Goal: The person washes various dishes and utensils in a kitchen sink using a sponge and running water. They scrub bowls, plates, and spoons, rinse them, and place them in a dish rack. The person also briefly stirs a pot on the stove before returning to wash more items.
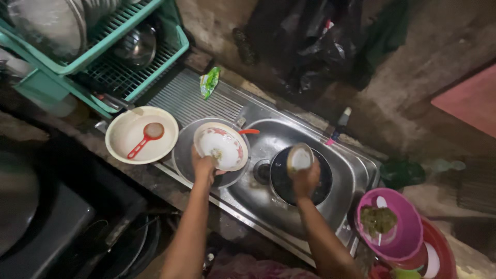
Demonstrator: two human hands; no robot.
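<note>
My left hand [203, 166] grips the near rim of a white bowl [223, 145] with a red pattern, holding it tilted over a round metal pan [182, 155] at the left of the steel sink [351, 170]. My right hand [306, 178] holds a small round cup [299, 157] with a pale inside, above a dark pan [320, 183] lying in the sink basin. The sink drain [262, 172] lies between my two hands.
A cream basin [124, 135] holding a red strainer [146, 137] stands left of the sink. Behind it a green dish rack [129, 51] holds metal pots and plates. A purple bowl [408, 232] with green scraps sits in a red basin [444, 248] at right. A green packet [209, 81] lies on the drainboard.
</note>
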